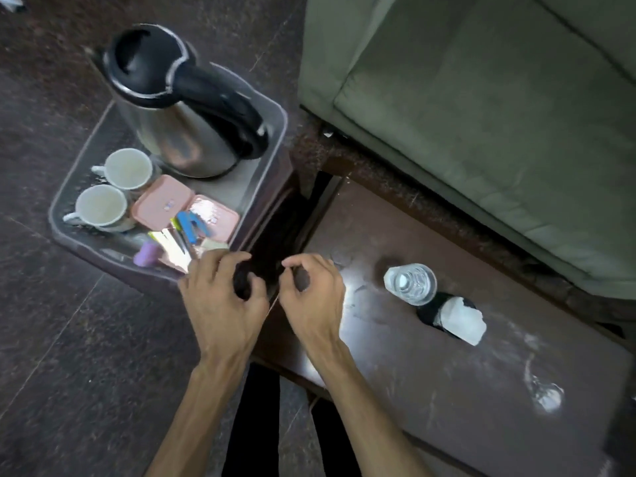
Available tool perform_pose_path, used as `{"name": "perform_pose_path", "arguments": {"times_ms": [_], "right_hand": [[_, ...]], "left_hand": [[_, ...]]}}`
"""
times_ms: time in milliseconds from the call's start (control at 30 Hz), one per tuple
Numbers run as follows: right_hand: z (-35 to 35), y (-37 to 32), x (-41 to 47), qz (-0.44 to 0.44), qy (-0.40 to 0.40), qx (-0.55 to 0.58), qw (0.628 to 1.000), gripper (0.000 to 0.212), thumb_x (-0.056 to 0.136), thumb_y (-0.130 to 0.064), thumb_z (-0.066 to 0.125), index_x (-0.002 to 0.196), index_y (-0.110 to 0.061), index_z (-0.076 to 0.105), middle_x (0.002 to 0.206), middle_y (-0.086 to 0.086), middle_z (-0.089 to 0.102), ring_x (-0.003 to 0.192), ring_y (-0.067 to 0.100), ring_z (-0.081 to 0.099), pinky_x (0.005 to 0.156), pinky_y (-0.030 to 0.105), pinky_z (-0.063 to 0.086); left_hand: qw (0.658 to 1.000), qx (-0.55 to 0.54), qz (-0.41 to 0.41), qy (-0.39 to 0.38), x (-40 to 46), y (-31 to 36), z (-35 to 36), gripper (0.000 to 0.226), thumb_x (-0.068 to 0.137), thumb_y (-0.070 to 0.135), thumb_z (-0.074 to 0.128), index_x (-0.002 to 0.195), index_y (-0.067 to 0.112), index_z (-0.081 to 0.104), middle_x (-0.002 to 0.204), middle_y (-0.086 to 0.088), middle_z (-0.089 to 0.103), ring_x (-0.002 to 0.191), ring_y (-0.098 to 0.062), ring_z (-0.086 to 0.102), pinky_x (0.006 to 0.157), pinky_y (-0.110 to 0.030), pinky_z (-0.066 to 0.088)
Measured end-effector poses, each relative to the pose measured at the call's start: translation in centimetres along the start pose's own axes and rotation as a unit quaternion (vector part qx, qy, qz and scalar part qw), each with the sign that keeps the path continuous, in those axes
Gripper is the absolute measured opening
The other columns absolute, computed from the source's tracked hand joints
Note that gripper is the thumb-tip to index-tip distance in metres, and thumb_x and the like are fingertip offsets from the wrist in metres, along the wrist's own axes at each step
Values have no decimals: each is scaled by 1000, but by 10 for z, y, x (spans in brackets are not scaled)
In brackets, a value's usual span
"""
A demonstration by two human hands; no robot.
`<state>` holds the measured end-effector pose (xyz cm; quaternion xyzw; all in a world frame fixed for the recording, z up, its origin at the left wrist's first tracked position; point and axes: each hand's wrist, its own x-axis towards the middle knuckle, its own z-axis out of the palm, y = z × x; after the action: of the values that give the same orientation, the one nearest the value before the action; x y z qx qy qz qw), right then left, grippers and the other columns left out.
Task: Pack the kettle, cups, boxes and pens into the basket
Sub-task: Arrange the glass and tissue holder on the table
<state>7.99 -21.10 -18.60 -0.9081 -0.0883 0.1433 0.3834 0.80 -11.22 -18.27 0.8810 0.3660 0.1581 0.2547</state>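
In the clear basket (65, 197), two white cups (115, 187), the steel kettle (179, 108), pink boxes (186, 208) and pens (182, 235) are seen. The left hand (223, 297) is curled loosely beside the basket's corner, holding nothing visible. The right hand (313, 290) is curled, empty, over the table (464, 390).

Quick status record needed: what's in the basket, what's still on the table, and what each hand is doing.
basket: clear plastic basket, left of the table
kettle: steel kettle upright in the basket's far end
cups: two white cups upright, side by side in the basket
boxes: two pink boxes in the basket
pens: pens lying over the boxes, blurred
table: water bottle and tissue holder remain
left hand: grip curled at the basket's near corner, around something dark
right hand: curled over the table edge, contents unclear
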Motion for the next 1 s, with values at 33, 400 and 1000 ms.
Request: {"name": "perform_pose_path", "arguments": {"times_ms": [33,400,1000], "right_hand": [[-11,13,-1,16,12,-5,1000,16,80,-9,72,89,-21,78,93,-10,76,91,14,67,87,21,50],[-148,164,-17,149,179,-101,967,51,71,-13,82,121,-15,71,124,4,69,121,29,60,108,46,45],[-178,229,-15,217,171,21,961,104,80,-25,72,165,-14,12,176,5,3,161,24,14,121,30,25]], "left_hand": [[999,-18,24,-17,-5,11,10,29,73,10,71,101,8,75,103,-12,70,96,-40,64,84,-49,46],[938,-18,138,-319,-61,146,133,89,70,34,86,149,16,48,151,-6,45,138,-27,47,110,-43,46],[911,105,157,-367,-81,181,213,98,76,21,84,159,17,31,154,-5,39,141,-28,39,113,-46,45]]}}
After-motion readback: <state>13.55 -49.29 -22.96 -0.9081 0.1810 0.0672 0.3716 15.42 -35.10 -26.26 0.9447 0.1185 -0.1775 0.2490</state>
